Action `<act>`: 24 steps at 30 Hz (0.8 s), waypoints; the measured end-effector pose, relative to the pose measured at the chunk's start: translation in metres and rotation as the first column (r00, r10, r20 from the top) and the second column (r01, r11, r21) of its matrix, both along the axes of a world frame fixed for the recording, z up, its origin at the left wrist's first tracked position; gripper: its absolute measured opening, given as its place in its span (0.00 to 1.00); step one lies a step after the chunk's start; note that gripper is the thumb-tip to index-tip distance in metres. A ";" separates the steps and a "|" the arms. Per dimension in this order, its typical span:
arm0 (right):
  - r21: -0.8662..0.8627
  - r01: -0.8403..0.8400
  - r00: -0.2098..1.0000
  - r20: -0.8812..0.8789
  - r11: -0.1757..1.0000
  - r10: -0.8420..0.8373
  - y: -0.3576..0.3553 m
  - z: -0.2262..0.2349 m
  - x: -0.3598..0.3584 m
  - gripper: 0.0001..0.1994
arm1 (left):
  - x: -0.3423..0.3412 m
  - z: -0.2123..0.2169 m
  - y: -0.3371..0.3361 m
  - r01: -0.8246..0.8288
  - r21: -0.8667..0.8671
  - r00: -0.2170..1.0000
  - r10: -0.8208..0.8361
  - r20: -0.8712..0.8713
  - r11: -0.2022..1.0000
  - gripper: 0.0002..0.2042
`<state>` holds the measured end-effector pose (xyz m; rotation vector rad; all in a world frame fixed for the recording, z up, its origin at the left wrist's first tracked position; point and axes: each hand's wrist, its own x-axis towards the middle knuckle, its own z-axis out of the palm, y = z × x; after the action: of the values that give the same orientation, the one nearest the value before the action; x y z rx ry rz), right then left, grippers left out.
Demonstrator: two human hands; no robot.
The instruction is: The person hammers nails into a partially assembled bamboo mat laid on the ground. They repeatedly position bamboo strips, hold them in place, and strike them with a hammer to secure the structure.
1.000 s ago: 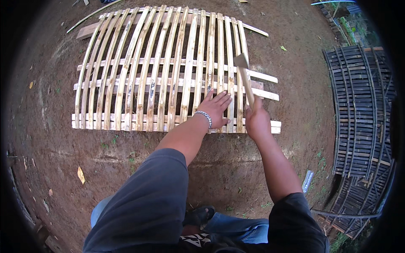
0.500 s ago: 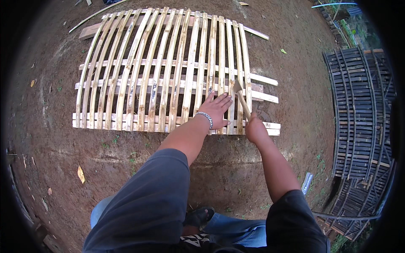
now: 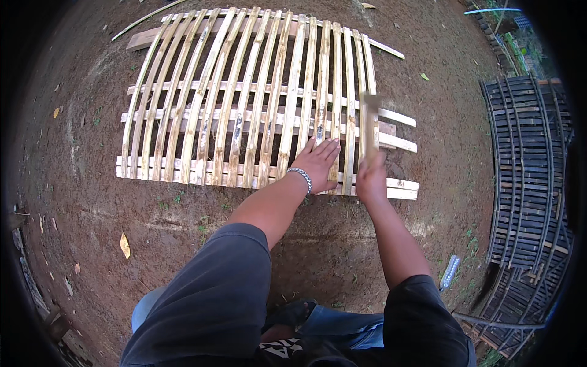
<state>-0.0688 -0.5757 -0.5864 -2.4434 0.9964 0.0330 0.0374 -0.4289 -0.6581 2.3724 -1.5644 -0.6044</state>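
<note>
My left hand [image 3: 316, 165] lies flat on the pale slats near the lower right of a slatted bamboo panel [image 3: 285, 140], fingers spread. The panel is made of several long, slightly bowed strips laid over crosswise battens. In my right hand [image 3: 372, 178], closed round its wooden handle, is a hammer [image 3: 371, 131]. Its dark metal head is smeared by motion, over the rightmost strips. Whether the head touches a strip, I cannot tell. A metal chain bracelet [image 3: 301, 177] circles my left wrist.
Brown bare soil lies under and around the panel. At the right stand dark slatted racks [image 3: 520, 177]. A clear plastic bottle [image 3: 450, 273] rests on the ground in front of them. A thick plank [image 3: 142, 40] sticks out beneath the panel's far left.
The hammer has swung upright and its head has moved up and to the right. My left hand stays spread on the slats. The whole view has shifted slightly.
</note>
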 end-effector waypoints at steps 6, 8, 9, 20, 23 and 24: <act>-0.051 -0.158 0.975 -0.164 0.986 0.148 -0.021 0.016 0.015 0.20 | 0.003 -0.008 0.004 -0.009 -0.009 1.000 0.009 0.020 1.000 0.51; -0.042 -0.043 0.994 0.102 0.998 0.047 -0.004 0.030 0.025 0.22 | 0.002 -0.010 0.006 -0.009 -0.023 1.000 0.010 0.024 1.000 0.51; -0.079 -0.049 0.966 0.249 0.996 0.068 -0.002 0.026 0.023 0.24 | 0.002 -0.011 0.006 -0.020 -0.047 1.000 0.021 0.010 0.999 0.50; -0.140 -0.265 0.964 -0.069 0.954 0.258 0.020 0.050 0.024 0.21 | 0.003 -0.005 0.005 -0.030 0.011 1.000 0.030 0.010 0.999 0.50; -0.186 -0.359 0.923 -0.216 0.915 0.319 0.011 0.055 0.017 0.18 | 0.001 0.000 0.000 -0.019 0.018 1.000 0.020 -0.021 1.000 0.49; -0.176 -0.385 0.890 -0.329 0.906 0.315 -0.003 0.052 0.013 0.17 | 0.001 0.003 -0.003 -0.014 0.013 0.999 0.015 -0.038 1.000 0.49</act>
<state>-0.0563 -0.5786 -0.5343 -2.8754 0.6844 0.4376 0.0383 -0.4322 -0.6546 2.3651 -1.5311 -0.6539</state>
